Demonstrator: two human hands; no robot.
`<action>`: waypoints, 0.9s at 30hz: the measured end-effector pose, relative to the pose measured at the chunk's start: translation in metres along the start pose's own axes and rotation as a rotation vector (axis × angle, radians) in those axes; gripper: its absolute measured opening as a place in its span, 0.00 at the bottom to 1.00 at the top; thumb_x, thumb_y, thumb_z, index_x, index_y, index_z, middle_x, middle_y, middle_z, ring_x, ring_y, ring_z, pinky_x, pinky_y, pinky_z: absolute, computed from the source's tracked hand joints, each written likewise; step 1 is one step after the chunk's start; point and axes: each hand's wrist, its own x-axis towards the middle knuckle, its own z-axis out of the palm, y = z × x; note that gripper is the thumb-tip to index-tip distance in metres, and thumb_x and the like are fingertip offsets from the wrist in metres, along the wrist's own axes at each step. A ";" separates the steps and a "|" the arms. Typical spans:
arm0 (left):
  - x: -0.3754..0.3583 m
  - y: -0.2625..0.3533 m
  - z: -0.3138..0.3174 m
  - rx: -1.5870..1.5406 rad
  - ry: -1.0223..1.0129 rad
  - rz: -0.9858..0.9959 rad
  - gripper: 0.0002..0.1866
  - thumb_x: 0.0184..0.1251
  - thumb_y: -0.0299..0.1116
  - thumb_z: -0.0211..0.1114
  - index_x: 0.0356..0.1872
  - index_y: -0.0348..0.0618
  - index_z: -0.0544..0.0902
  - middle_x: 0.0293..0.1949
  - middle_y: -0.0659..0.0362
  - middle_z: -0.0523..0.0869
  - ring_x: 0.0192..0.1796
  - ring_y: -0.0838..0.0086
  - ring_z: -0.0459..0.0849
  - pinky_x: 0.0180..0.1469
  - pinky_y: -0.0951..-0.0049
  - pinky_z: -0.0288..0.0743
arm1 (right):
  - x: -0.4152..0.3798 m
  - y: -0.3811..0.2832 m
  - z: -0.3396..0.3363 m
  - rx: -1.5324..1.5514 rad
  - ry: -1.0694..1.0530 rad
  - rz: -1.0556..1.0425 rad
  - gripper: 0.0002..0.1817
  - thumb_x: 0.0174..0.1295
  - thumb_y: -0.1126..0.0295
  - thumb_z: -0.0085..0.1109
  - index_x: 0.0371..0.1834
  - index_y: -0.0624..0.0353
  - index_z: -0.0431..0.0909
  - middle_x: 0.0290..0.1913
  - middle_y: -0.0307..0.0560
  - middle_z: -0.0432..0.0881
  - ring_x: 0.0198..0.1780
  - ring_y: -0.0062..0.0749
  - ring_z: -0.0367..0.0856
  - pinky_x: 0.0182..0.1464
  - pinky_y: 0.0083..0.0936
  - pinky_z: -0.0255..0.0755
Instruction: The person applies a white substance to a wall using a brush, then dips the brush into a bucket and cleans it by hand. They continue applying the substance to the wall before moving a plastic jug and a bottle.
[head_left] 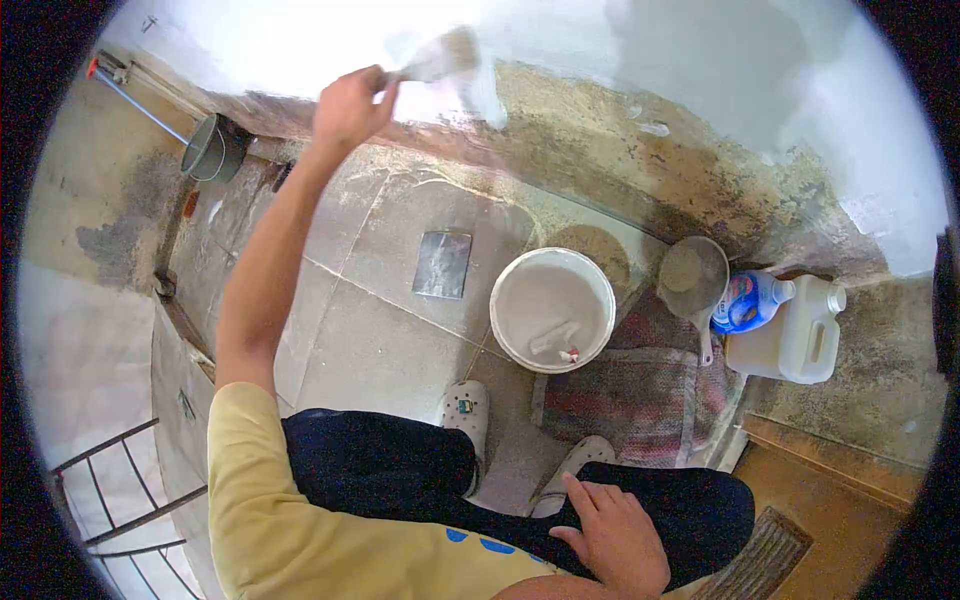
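My left hand (pixel 350 105) is raised to the wall and grips a wide paintbrush (pixel 440 57), whose blurred bristles lie against the white-painted wall (pixel 300 40). My right hand (pixel 612 540) rests flat on my dark trouser knee, fingers spread, holding nothing. A white bucket (pixel 505 275) of white paint stands on the tiled floor in front of my feet, with a small tool handle lying in it. I crouch in white shoes (pixel 465 408).
A square metal plate (pixel 442 264) lies on the tiles left of the bucket. To the right are a long-handled scoop (pixel 693 275), a blue bottle (pixel 745 300), a white jug (pixel 800 330) and a striped rug (pixel 640 395). A green pail (pixel 210 150) sits at far left.
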 end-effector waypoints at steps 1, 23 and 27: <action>-0.008 -0.019 -0.004 0.037 -0.004 -0.085 0.21 0.70 0.50 0.58 0.31 0.40 0.83 0.28 0.50 0.87 0.30 0.57 0.87 0.37 0.57 0.81 | 0.000 0.000 0.000 -0.002 0.007 -0.014 0.38 0.61 0.52 0.64 0.70 0.58 0.64 0.58 0.52 0.77 0.59 0.45 0.75 0.61 0.38 0.70; 0.059 0.239 0.022 -0.443 0.124 0.432 0.19 0.66 0.49 0.60 0.32 0.42 0.83 0.26 0.51 0.84 0.30 0.51 0.84 0.34 0.54 0.78 | -0.023 -0.009 0.004 0.048 0.164 0.100 0.36 0.64 0.52 0.61 0.70 0.60 0.64 0.57 0.55 0.77 0.59 0.47 0.75 0.61 0.40 0.70; 0.056 0.179 0.024 -0.443 0.160 0.400 0.19 0.65 0.50 0.61 0.28 0.42 0.82 0.24 0.52 0.83 0.28 0.53 0.84 0.34 0.54 0.77 | -0.018 -0.002 0.002 0.061 0.138 0.067 0.36 0.63 0.52 0.61 0.69 0.61 0.65 0.57 0.55 0.77 0.59 0.47 0.75 0.61 0.39 0.70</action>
